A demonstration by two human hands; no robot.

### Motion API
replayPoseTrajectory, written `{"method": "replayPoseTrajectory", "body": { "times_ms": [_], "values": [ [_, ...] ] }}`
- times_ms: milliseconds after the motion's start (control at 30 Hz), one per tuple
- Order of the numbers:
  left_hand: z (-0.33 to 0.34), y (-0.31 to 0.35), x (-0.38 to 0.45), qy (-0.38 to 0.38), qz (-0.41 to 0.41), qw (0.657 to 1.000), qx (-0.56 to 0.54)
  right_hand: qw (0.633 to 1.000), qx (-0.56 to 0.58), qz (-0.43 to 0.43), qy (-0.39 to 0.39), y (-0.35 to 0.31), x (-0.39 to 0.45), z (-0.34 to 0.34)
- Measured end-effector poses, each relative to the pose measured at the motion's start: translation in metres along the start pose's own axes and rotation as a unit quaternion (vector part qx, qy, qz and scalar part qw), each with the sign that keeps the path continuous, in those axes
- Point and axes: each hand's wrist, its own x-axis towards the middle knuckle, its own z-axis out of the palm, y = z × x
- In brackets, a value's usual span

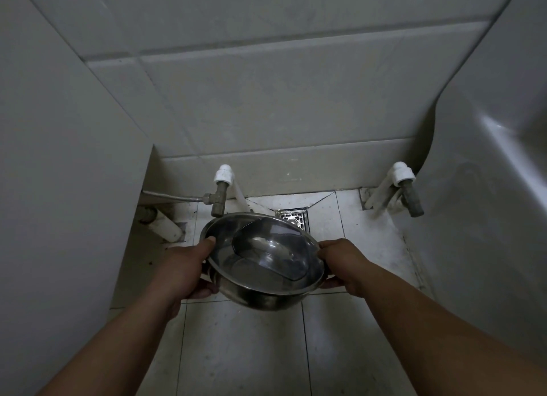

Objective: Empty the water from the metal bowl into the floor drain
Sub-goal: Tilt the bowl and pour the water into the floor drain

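A shiny metal bowl [263,259] with water in it is held above the tiled floor, its rim tipped slightly. My left hand [186,265] grips the bowl's left rim, thumb over the edge. My right hand [340,262] grips the right rim. The square metal floor drain [294,219] lies in the floor just beyond the bowl's far edge, partly hidden by the bowl.
A brass valve with white cap [220,188] and a hose stand at the back left. Another capped pipe [404,185] is at the back right. A white ceramic fixture [488,203] bulges in from the right. Tiled walls close the left and back.
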Motion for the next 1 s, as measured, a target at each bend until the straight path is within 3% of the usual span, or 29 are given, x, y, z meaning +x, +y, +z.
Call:
{"method": "replayPoseTrajectory", "body": {
  "times_ms": [1000],
  "values": [
    [0.015, 0.016, -0.014, -0.025, 0.004, 1.000, -0.003, 1.000, 0.002, 0.020, 0.012, 0.003, 0.000, -0.013]
  ]
}}
